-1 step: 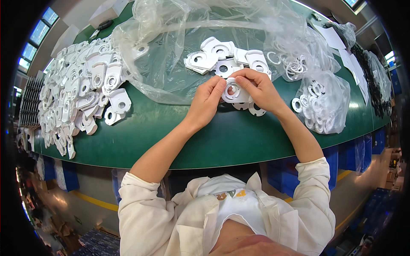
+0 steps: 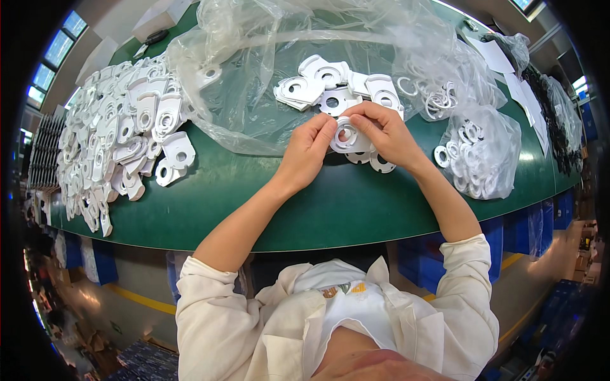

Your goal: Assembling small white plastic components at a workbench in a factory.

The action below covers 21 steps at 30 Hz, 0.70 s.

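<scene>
Over the middle of the green table, my left hand [image 2: 305, 153] and my right hand [image 2: 389, 138] both grip a white plastic part with a round hole [image 2: 340, 147]. My thumbs press on its upper side, and a fingertip shows through the hole. Fingers under the part are hidden. Just beyond my hands lies a small group of similar white parts [image 2: 300, 91], some overlapping. Two white discs with notched rims [image 2: 382, 164] lie partly under the held part and my right hand.
A large heap of white parts [image 2: 117, 136] covers the table's left side. Clear plastic sheeting [image 2: 244, 130] spreads across the back. At right stand a clear bag of white rings [image 2: 486, 155], loose rings [image 2: 438, 101], paper sheets [image 2: 528, 105] and black strands [image 2: 558, 127]. Blue bins [image 2: 419, 263] sit below the table edge [image 2: 318, 247].
</scene>
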Each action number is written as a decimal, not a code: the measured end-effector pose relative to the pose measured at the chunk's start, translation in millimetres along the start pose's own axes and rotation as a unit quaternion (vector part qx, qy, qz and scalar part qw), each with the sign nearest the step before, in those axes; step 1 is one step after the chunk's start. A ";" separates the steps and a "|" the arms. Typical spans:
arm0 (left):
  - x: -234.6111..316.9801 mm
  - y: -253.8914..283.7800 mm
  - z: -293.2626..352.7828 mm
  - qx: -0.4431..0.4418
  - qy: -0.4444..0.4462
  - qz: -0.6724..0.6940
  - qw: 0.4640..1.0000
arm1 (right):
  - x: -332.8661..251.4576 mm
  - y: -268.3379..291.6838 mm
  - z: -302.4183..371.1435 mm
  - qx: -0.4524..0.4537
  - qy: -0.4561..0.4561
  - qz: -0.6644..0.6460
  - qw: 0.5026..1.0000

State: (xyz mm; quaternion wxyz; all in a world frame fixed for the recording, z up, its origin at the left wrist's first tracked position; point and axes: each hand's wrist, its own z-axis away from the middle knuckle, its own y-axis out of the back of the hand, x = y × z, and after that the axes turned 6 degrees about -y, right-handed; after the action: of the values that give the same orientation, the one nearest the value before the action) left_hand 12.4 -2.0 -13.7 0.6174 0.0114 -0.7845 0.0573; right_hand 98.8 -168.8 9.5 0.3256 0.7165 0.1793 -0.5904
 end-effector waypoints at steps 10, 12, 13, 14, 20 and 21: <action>-5.1 2.2 -0.5 0.026 -0.069 -0.242 0.968 | 3.2 -0.2 2.3 -0.018 0.008 0.092 0.996; -3.9 2.7 -0.5 0.026 -0.061 -0.245 0.967 | 4.8 -0.6 2.4 -0.017 0.006 0.097 0.995; -3.4 2.7 -0.6 0.027 -0.054 -0.248 0.967 | 5.1 -0.8 2.5 -0.015 0.003 0.102 0.995; -3.3 2.7 -0.7 0.026 -0.054 -0.248 0.967 | 4.9 -1.0 2.6 -0.015 0.003 0.102 0.995; -3.2 3.9 -1.7 0.018 -0.038 -0.247 0.968 | 2.4 -2.1 3.2 -0.014 -0.005 0.104 0.994; -7.4 4.6 -2.2 0.033 -0.022 -0.181 0.983 | 3.0 -3.6 2.4 -0.004 0.004 0.084 0.996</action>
State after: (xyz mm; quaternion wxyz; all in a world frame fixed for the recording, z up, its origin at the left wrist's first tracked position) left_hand 15.8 2.4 -20.7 0.5998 0.1746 -0.7803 -0.0303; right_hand 95.4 -168.2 5.4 0.3763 0.7299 0.1225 -0.5573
